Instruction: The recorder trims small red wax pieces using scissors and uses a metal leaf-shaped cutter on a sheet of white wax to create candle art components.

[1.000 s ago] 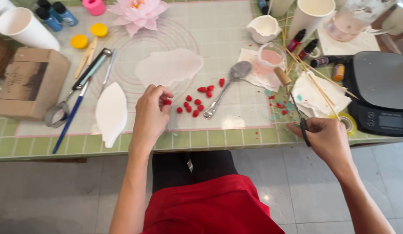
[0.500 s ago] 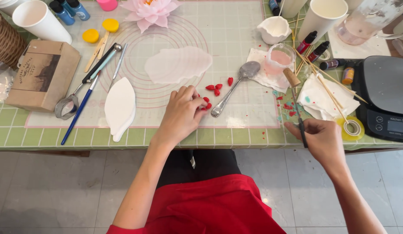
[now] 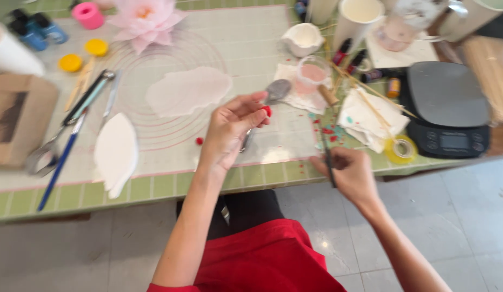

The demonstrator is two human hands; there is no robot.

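Red bits (image 3: 267,111) pinched in left hand (image 3: 232,130); spoon (image 3: 273,94) behind; right hand (image 3: 346,173) closed on, apparently, thin tool (image 3: 327,157)

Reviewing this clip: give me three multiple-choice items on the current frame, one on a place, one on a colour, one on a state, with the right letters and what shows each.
1. Where does the black scale sit?
A. At the table's right end
B. Beside the cardboard box
C. On the floor

2. What colour is the small piece at the left hand's fingertips?
A. Blue
B. Red
C. Yellow

3. How is the left hand placed?
A. Flat on the mat
B. Raised, palm up, fingers pinching the small piece
C. Gripping the spoon

Answers:
1. A, the scale lies far right, past the paper tissues.
2. B, the piece is bright red, like the lone bit on the mat.
3. B, the hand is lifted above the mat with fingers curled on the piece, while the right hand holds a thin dark tool.
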